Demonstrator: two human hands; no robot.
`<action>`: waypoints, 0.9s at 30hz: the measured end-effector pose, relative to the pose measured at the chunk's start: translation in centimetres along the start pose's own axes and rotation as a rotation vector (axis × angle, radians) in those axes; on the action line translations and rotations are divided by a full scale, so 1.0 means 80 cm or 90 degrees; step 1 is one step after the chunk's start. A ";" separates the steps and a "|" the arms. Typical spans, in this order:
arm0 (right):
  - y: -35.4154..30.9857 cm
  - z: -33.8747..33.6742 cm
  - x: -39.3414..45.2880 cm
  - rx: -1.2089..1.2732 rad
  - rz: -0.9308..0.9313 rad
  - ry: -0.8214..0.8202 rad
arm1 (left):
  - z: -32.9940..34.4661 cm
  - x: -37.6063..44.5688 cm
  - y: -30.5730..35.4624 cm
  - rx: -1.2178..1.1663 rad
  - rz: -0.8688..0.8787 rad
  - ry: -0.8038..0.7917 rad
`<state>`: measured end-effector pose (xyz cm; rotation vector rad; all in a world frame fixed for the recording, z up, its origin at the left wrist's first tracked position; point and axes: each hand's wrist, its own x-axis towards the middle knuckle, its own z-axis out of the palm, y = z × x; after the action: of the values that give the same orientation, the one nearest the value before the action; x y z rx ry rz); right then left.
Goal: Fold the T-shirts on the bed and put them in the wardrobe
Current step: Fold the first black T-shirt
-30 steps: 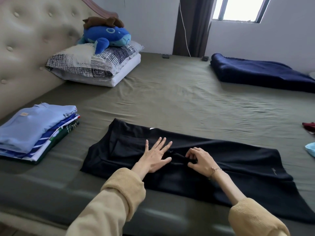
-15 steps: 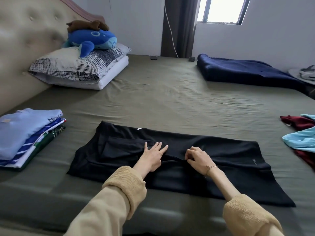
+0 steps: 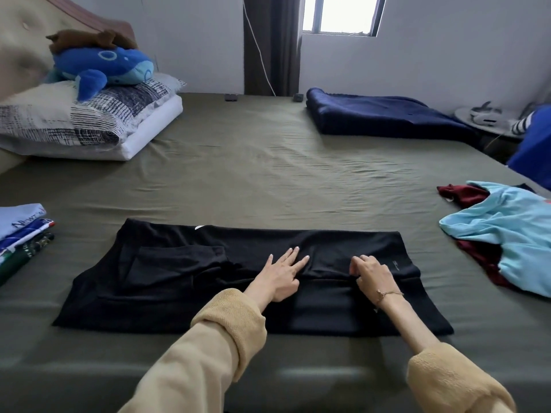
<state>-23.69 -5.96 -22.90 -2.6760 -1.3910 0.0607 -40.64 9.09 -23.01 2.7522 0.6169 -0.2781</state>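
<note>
A T-shirt lies spread flat on the bed, near the front edge, right before me. My left hand rests on its middle; my right hand is just to the right of it, on the same shirt. At the bed's left edge sits a stack of folded shirts. Behind that, at the far left, a plush lies on two stacked pillows. At the far right lies a folded blanket. A heap of loose shirts lies at the right edge, well apart from the spread one.
</note>
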 end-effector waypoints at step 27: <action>0.101 -0.017 -0.018 0.263 0.461 0.130 | 0.039 0.062 0.125 -0.016 0.123 0.025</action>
<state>-17.82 -11.87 -22.59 -2.5739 -0.2615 0.1201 -32.17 1.32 -24.67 2.7720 0.3582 -0.1711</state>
